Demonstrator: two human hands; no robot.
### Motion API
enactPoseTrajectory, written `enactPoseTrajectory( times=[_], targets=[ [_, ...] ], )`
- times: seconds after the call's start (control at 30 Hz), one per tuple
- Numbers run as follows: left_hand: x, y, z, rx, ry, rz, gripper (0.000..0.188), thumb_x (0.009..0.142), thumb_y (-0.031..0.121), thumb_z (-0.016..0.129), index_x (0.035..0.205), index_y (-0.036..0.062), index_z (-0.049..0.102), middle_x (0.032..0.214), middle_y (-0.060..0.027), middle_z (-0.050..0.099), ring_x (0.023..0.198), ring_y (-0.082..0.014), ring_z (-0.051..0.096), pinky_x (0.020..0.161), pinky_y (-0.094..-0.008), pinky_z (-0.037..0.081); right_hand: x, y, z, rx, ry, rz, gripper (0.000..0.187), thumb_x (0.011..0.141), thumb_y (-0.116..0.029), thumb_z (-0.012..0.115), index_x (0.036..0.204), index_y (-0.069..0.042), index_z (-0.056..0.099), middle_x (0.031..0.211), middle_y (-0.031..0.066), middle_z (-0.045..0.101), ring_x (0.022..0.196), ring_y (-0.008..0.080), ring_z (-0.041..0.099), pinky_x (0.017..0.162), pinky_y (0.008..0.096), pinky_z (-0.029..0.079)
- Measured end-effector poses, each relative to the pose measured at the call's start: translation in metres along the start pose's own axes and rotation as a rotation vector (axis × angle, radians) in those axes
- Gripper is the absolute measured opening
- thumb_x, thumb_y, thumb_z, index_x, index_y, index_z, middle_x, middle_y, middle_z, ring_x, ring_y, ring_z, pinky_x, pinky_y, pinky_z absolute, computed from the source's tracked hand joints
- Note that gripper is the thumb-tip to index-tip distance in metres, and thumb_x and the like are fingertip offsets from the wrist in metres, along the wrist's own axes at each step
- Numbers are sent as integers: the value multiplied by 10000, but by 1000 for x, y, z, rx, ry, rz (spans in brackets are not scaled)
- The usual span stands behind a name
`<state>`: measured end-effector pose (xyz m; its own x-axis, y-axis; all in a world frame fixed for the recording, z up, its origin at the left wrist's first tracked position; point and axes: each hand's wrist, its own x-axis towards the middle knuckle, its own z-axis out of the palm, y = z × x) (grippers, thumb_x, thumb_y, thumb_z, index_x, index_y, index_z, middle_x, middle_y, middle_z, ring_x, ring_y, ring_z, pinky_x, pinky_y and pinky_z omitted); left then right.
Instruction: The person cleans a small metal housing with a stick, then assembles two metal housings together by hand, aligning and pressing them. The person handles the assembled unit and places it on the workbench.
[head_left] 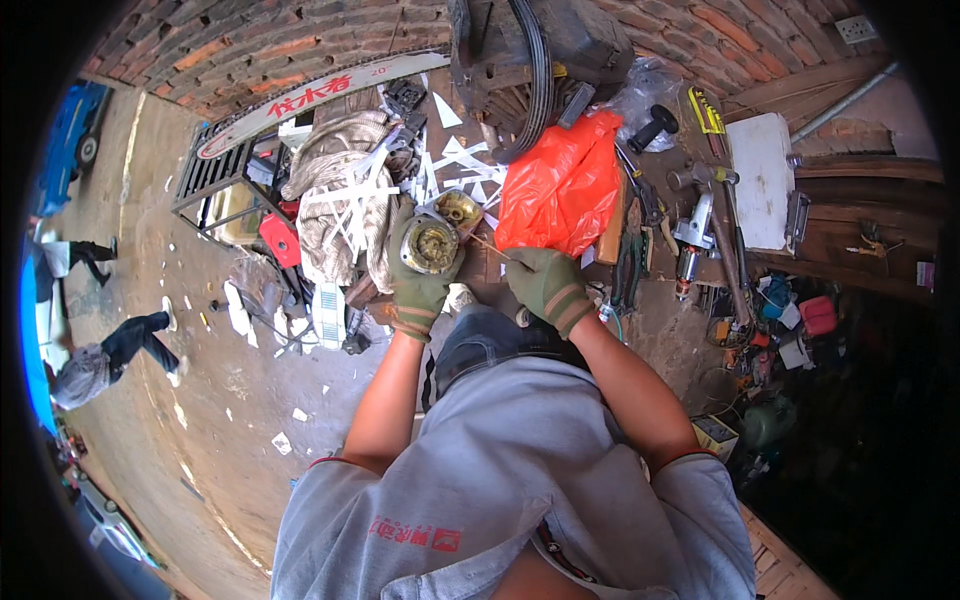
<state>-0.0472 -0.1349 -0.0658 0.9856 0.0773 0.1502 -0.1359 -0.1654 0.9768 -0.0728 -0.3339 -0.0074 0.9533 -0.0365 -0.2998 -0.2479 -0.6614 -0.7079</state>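
Both my hands wear green work gloves. My left hand (418,292) is wrapped round a round metal housing (430,246), its open face turned up with yellow-brown grease inside. Just beyond it stands a small container (459,208) with similar greasy contents. The fingers of my right hand (548,284) are pinched on a thin brown stick (488,244) that points left toward the housing. A red plastic bag (560,185) lies right behind my right hand. Left of the housing are a beige knitted cloth (335,200) and white paper strips (465,160).
A dark machine with a belt (535,80) stands at the back. Right of the bag lie pliers (630,262), a hammer (700,177) and a power tool part (692,235). A metal rack (215,180) stands left. Another person (130,345) walks at far left.
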Motion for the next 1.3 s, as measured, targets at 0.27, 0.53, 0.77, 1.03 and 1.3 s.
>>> enactPoseTrajectory(
  times=[0.27, 0.53, 0.77, 1.03, 1.3],
  targets=[
    [0, 8, 0, 0, -4, -27, 922, 741, 38, 867, 1507, -25, 358, 1492, -153, 475, 1322, -230, 510, 1125, -352, 419, 18, 18, 5, 210, -98, 110, 253, 919, -212, 669, 1001, 7, 765, 722, 24, 679, 627, 118, 598, 595, 285, 491],
    [-3, -3, 1, -16, -15, 2, 938, 743, 37, 862, 1520, -5, 339, 1454, -140, 498, 1279, -225, 532, 1106, -347, 434, 61, 36, -16, 301, -287, 0, 132, 867, -168, 703, 858, -53, 765, 600, -10, 525, 445, 111, 429, 414, 305, 328],
    [-5, -3, 0, 143, -10, 78, 904, 744, 67, 872, 1490, -5, 367, 1497, -142, 458, 1314, -230, 504, 1126, -343, 400, 61, 15, -46, 431, -434, 347, 137, 876, -135, 654, 925, -52, 752, 626, 0, 505, 433, 124, 410, 417, 315, 340],
    [-4, -6, -2, 121, -47, 46, 929, 739, 64, 874, 1503, -6, 351, 1556, -147, 396, 1360, -228, 463, 1149, -344, 378, 20, -18, -80, 777, -315, 421, 275, 899, -148, 613, 1037, 57, 734, 590, -28, 479, 486, 75, 397, 465, 262, 323],
    [3, 19, -16, 56, -76, 22, 836, 674, 113, 902, 1379, -7, 468, 1422, -155, 483, 1282, -269, 507, 1112, -373, 406, -5, -39, -92, 128, -47, -358, 282, 879, -111, 602, 1090, 11, 743, 692, 80, 633, 620, 173, 580, 604, 318, 452]
  ],
)
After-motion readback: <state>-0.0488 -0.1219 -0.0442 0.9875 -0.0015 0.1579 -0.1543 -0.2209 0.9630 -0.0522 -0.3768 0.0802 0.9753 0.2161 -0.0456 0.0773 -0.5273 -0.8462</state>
